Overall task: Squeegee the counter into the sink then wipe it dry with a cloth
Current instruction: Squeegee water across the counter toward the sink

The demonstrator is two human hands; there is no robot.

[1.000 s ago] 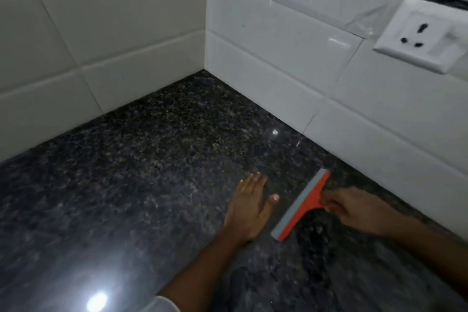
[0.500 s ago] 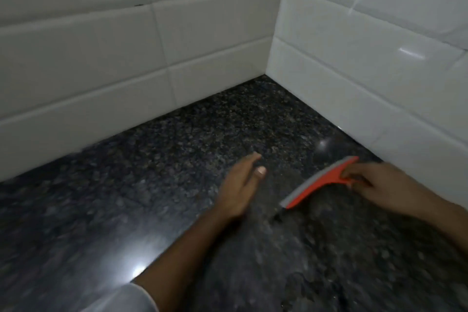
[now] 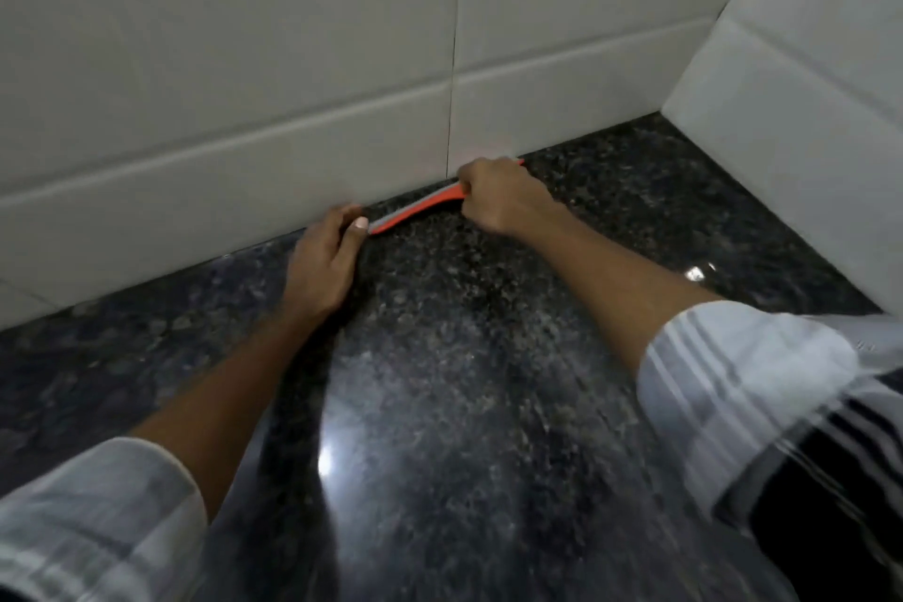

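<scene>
One squeegee is all we have in play: orange, with a pale grey blade edge, lying low along the seam where the dark speckled counter meets the back tiled wall. Our right hand is curled shut around its handle near the middle, hiding the right part of the blade; only a sliver of orange shows past the knuckles. Our left hand rests on the stone just beside the blade's left tip, fingers loosely extended, thumb close to or touching that tip; we cannot tell which, and it grips nothing.

We judge this to be the start of a stroke from the wall. To do it well, we should seat the blade flat against the foot of the tiles, tilt the handle toward ourselves so the rubber trails, and pull with even pressure along its whole length. Steadying the far tip with the left thumb would keep that end from lifting. Neither sink nor cloth is in view, so we must pick the pull direction from memory. The side wall stands well to the right; that corner will likely need its own overlapping pass. Our striped sleeve hangs near the counter and could drag through wet stone.
</scene>
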